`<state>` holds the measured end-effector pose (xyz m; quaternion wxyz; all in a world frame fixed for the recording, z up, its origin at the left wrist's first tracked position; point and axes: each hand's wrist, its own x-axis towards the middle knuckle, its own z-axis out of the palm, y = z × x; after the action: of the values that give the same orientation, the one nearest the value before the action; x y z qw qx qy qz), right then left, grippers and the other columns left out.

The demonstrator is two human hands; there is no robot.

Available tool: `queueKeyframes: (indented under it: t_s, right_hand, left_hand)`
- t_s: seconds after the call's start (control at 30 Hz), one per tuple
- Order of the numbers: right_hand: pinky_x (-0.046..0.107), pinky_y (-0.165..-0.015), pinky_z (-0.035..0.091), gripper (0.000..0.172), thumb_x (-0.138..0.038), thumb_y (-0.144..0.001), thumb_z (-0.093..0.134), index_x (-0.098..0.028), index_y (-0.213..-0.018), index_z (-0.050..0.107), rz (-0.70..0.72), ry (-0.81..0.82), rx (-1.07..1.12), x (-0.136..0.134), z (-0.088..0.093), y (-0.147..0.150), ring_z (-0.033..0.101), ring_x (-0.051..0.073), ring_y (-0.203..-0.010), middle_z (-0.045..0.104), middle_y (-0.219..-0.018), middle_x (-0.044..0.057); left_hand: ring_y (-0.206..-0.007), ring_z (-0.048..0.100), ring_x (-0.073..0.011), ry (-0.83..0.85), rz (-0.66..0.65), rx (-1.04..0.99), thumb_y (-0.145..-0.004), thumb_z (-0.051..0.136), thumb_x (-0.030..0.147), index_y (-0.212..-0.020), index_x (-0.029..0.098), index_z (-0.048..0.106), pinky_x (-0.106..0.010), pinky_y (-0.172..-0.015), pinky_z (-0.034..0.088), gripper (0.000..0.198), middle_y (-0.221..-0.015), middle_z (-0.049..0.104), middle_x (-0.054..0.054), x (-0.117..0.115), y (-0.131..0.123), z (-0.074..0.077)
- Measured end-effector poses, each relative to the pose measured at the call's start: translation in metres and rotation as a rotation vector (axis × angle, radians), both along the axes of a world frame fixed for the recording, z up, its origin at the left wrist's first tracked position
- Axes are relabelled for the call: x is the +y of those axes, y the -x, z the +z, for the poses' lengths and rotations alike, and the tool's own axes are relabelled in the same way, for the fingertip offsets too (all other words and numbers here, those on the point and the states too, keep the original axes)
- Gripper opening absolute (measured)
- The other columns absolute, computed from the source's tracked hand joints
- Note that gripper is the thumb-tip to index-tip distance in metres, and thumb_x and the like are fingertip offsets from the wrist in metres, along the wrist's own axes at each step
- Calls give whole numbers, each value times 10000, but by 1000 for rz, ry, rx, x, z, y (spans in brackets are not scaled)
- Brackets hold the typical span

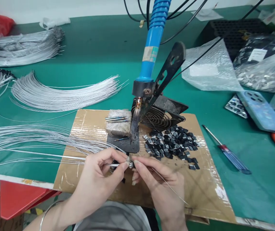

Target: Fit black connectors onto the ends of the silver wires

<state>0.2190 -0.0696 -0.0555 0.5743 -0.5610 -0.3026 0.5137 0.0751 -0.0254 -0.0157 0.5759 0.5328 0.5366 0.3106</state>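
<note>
My left hand (98,179) pinches the end of a thin silver wire (55,157) that runs off to the left. My right hand (158,183) pinches a small black component (131,165) against that wire end; another thin wire (168,186) trails over its fingers to the right. Both hands meet over a cardboard sheet (204,189), just in front of a blue-handled soldering iron (151,48) clamped tip-down in a black stand (125,146). A pile of small black components (171,142) lies to the right of the stand.
Bundles of silver wires (62,93) fan over the green table at left. A brown sponge block (118,123) with tweezers sits by the stand, a fan grille (156,117) behind. A red-handled screwdriver (226,154), a phone (262,110) and plastic bags (209,67) lie right.
</note>
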Motion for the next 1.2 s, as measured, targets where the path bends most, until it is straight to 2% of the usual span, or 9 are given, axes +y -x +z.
queueKeyframes:
  t_s: [0.3, 0.4, 0.53, 0.67, 0.77, 0.87, 0.97, 1.07, 1.2]
  right_hand:
    - [207, -493, 586, 98, -227, -827, 782, -287, -875, 842, 28, -29, 11, 1, -7, -3, 670, 126, -509, 730, -664, -3]
    - [213, -493, 548, 94, -273, -874, 741, -260, -901, 831, 13, -35, -65, -1, -7, -2, 639, 116, -518, 698, -682, 1]
    - [244, -531, 489, 342, -387, -1027, 473, -238, -1081, 777, -36, -82, -239, -6, -5, -1, 574, 116, -563, 596, -722, 2]
    - [239, -509, 434, 320, -368, -1053, 399, -263, -1298, 574, -26, -23, -350, -14, -8, -5, 540, 121, -521, 597, -670, -43]
    - [226, -471, 386, 173, -325, -1044, 416, -245, -1038, 570, 19, -74, -501, -17, -9, -14, 494, 115, -490, 535, -615, -64]
    - [226, -512, 409, 268, -253, -1019, 459, -232, -752, 473, 85, -150, -640, -15, -5, -20, 487, 110, -540, 485, -655, -46]
    - [250, -735, 517, 200, -181, -975, 532, -230, -782, 509, 69, -227, -634, -10, -2, -18, 648, 136, -817, 647, -913, 8]
    - [282, -912, 530, 153, -140, -941, 579, -239, -831, 541, 45, -263, -553, -8, -2, -14, 682, 172, -1103, 714, -1163, 34]
    - [279, -926, 559, 142, -157, -922, 609, -249, -829, 555, 56, -216, -479, -8, -6, -12, 715, 182, -1110, 751, -1178, 34]
  left_hand:
    - [-801, 689, -153, 14, 4, -16, -823, 687, 141, -721, 155, 691, -223, -725, 520, 103, -827, 734, -47, 1, -2, -1]
    - [-794, 681, -159, 29, 6, 11, -817, 690, 159, -716, 151, 689, -233, -711, 513, 100, -831, 737, -56, 2, -3, 0]
    - [-759, 657, -157, 30, -2, 71, -812, 686, 187, -707, 147, 684, -239, -666, 485, 113, -831, 739, -65, 5, -4, -2]
    - [-730, 651, -153, 29, 2, 112, -803, 684, 218, -716, 146, 685, -241, -625, 459, 113, -850, 737, -65, 8, -4, -2]
    - [-768, 668, -170, 51, 15, 115, -790, 684, 223, -704, 149, 674, -252, -650, 468, 114, -857, 740, -67, 11, -5, -1]
    - [-783, 669, -180, 69, 26, 129, -784, 684, 230, -701, 154, 665, -258, -648, 462, 114, -878, 746, -70, 13, -7, -2]
    - [-784, 661, -180, 76, 24, 129, -784, 687, 236, -701, 153, 662, -264, -663, 465, 121, -883, 745, -71, 16, -8, -3]
    - [-785, 652, -174, 65, 12, 91, -791, 689, 234, -718, 147, 669, -265, -689, 472, 115, -861, 738, -68, 19, -9, -4]
    - [-746, 635, -155, 54, 19, 58, -795, 690, 217, -730, 145, 664, -254, -672, 470, 100, -853, 723, -53, 23, -9, -4]
